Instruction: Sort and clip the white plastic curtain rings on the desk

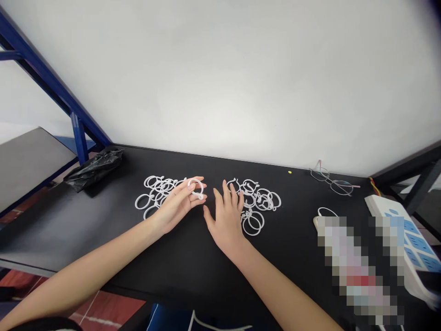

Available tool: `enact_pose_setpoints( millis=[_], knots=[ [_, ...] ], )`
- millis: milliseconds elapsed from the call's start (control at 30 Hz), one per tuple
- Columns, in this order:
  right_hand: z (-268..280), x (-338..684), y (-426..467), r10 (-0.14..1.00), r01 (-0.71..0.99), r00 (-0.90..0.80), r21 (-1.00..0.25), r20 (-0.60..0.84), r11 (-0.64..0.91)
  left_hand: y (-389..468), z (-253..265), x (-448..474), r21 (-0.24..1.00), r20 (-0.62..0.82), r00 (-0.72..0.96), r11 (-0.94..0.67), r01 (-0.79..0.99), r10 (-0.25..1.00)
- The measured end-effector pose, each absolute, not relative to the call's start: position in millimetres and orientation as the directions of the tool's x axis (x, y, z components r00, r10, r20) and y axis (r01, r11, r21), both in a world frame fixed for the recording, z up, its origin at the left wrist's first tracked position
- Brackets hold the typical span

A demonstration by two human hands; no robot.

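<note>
Gripping one white ring [197, 193] in the left hand [181, 205] — pinched by the thumb against the fingers, with the small eyelet turned down toward the fingertips. Holding nothing visible in the right hand [225, 218]: open, back uppermost, fingers spread and pointing away toward the wall [220, 92]. Set near the left hand, though apart from it. Lying behind and to the left of the left hand, partly hidden by it: a loose heap of rings [166, 185]. Lying just right of the right hand: a second heap [263, 202], perhaps touched by the fingers, hard to tell from this angle. Spread on the same black table [172, 262]: a black bag [94, 170] at the far left, a yellow speck [290, 172] and glasses [328, 179] near the wall — then a blurred item [354, 271] and a power strip [418, 243] on the right.
</note>
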State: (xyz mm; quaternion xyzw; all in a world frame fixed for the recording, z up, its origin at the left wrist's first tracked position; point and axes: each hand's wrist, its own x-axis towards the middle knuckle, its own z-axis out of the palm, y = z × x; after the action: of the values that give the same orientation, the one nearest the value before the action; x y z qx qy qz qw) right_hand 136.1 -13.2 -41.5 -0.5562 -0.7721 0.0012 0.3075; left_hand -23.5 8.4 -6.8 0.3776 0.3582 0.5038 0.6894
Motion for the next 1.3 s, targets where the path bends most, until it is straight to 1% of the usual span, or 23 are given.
enact_pose_setpoints(
  millis=[100,200,233,300,333,400,433,500,567,667,767,900,1033,1167,1300],
  knots=[
    [-42.3,139.2,-12.0,0.881,0.890,-0.243,-0.268,0.406,0.369,9.9,-8.8,-26.2,0.941,-0.083,0.219,0.149,-0.303,0.972],
    [-40.1,143.3,-9.7,0.894,0.899,-0.265,-0.244,0.361,0.364,12.0,-10.5,-29.5,0.989,-0.044,0.264,0.080,-0.126,0.964],
    [-39.2,144.2,-9.1,0.894,0.896,-0.274,-0.243,0.355,0.371,12.8,-10.5,-30.6,0.997,-0.015,0.287,0.035,-0.063,0.958],
    [-38.1,145.0,-8.6,0.885,0.883,-0.292,-0.252,0.363,0.395,14.6,-10.0,-33.0,0.987,0.092,0.314,-0.128,0.095,0.945],
    [-38.0,144.8,-8.6,0.877,0.873,-0.301,-0.262,0.374,0.411,15.5,-9.6,-34.3,0.953,0.162,0.322,-0.232,0.192,0.933],
    [-38.8,144.1,-8.8,0.861,0.847,-0.314,-0.292,0.400,0.444,17.3,-9.3,-37.3,0.820,0.285,0.361,-0.421,0.388,0.888],
    [-39.5,143.7,-8.7,0.854,0.833,-0.317,-0.309,0.413,0.458,18.0,-9.4,-38.9,0.740,0.319,0.391,-0.485,0.465,0.863],
    [-41.0,143.4,-8.0,0.841,0.803,-0.319,-0.348,0.437,0.485,19.3,-10.2,-42.2,0.618,0.326,0.455,-0.551,0.561,0.829],
    [-42.2,143.6,-6.7,0.830,0.767,-0.314,-0.391,0.461,0.508,20.3,-11.3,-45.1,0.553,0.305,0.487,-0.568,0.609,0.819],
    [-43.5,143.9,-4.7,0.813,0.720,-0.313,-0.436,0.491,0.540,22.0,-12.2,-47.6,0.523,0.286,0.492,-0.564,0.639,0.822],
    [-45.3,144.0,-3.9,0.812,0.715,-0.321,-0.438,0.488,0.546,25.0,-11.3,-48.9,0.506,0.281,0.492,-0.563,0.654,0.824],
    [-47.6,144.4,-3.7,0.817,0.732,-0.333,-0.418,0.471,0.539,30.9,-5.4,-54.7,0.452,0.271,0.498,-0.565,0.690,0.824],
    [-47.0,145.1,-3.7,0.803,0.727,-0.340,-0.404,0.490,0.555,34.2,3.2,-69.7,0.427,0.290,0.467,-0.550,0.718,0.835],
    [-44.0,145.3,-4.7,0.794,0.701,-0.319,-0.435,0.517,0.565,30.7,3.6,-88.3,0.414,0.299,0.429,-0.521,0.746,0.852],
    [-43.2,145.3,-5.6,0.780,0.669,-0.296,-0.464,0.552,0.581,26.3,-5.2,-102.2,0.331,0.266,0.430,-0.501,0.800,0.863]
  ],
)
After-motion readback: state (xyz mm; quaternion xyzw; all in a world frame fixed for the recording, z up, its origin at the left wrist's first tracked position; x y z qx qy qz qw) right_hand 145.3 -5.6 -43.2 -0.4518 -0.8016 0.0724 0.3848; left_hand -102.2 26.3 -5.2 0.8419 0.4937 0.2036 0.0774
